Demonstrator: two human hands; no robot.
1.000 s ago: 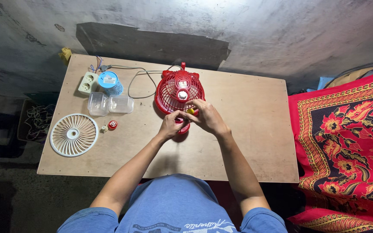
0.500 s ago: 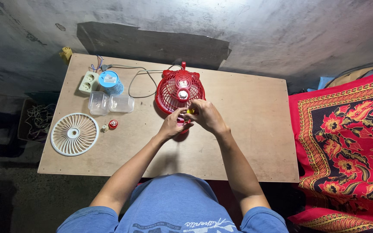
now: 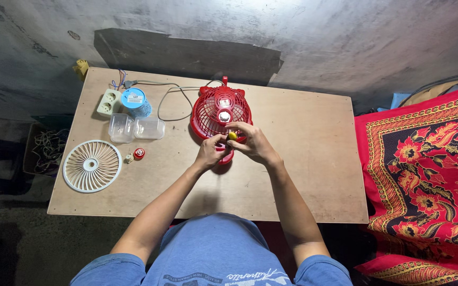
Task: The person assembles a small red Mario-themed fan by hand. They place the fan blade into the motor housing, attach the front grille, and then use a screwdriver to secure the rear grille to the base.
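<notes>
Mid-frame, your left hand (image 3: 209,152) is steadying the red fan (image 3: 220,112) while your right hand (image 3: 254,144) fingers are pinching a yellow-handled tool (image 3: 232,136).

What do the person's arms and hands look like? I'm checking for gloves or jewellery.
Both hands, left hand and right hand, are bare: no gloves, rings or watch visible. The forearms are uncovered; short blue T-shirt sleeves end above the elbows.

A: Worn on the torso?
B: Blue short-sleeved T-shirt, pale lettering across the chest.
A: Forearms, left hand (image 3: 209,152) and right hand (image 3: 254,144)?
B: Bare below the sleeves; no watch, ring or glove visible.
</notes>
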